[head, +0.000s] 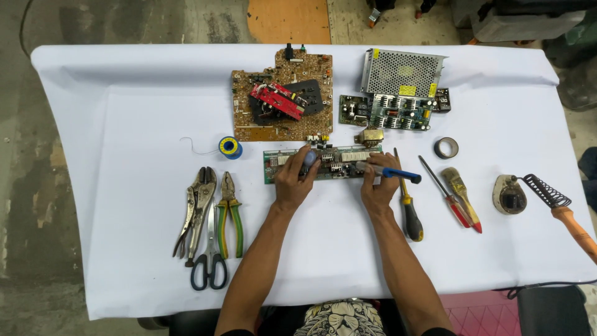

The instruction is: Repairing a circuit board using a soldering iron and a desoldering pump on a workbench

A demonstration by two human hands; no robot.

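A long green circuit board (pixel 280 163) lies across the middle of the white-covered table (pixel 124 124). My left hand (pixel 293 179) rests on its middle-left part, with the fingers curled around a bluish cylindrical part standing on the board. My right hand (pixel 380 184) sits at the board's right end and grips a slim tool with a blue handle (pixel 401 174), its metal tip pointing left onto the board.
Left: locking pliers (pixel 195 208), green-handled pliers (pixel 229 211), scissors (pixel 210 261), solder spool (pixel 230 147). Behind: brown board with red part (pixel 283 93), metal-cased power supply (pixel 401 71), small green board (pixel 388 112). Right: screwdrivers (pixel 407 208), brush (pixel 460 193), tape roll (pixel 446 147), soldering iron and stand (pixel 541 196).
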